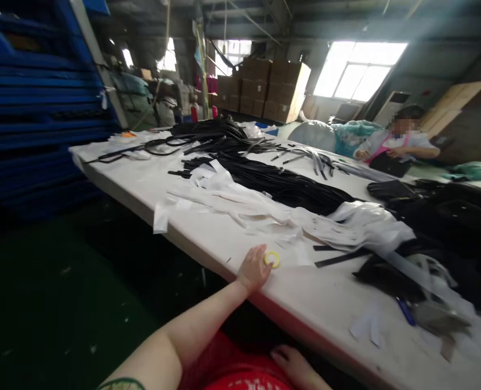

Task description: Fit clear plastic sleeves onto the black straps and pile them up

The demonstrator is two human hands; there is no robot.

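Observation:
My left hand [255, 267] reaches over the near edge of the white-covered table [208, 238]. Its thumb and fingers close on the left side of a small yellow ring [272, 259], which looks like a roll of tape. Low down, in front of the red clothing, my right hand [293, 364] hangs below the table edge; its fingers are dim and blurred, and I cannot see anything in them. Beyond the left hand lie long white strips [265, 211] in a loose layer. Two short black strips [340, 258] lie to the right of the ring.
Bundled black strips [281, 181] run along the table. A blue-handled tool [405, 311] and white scraps [366, 325] lie at the right, near dark material [460, 233]. Across the table is another person [398, 143]. Blue stacked racks [41, 103] stand left, cartons [265, 89] behind.

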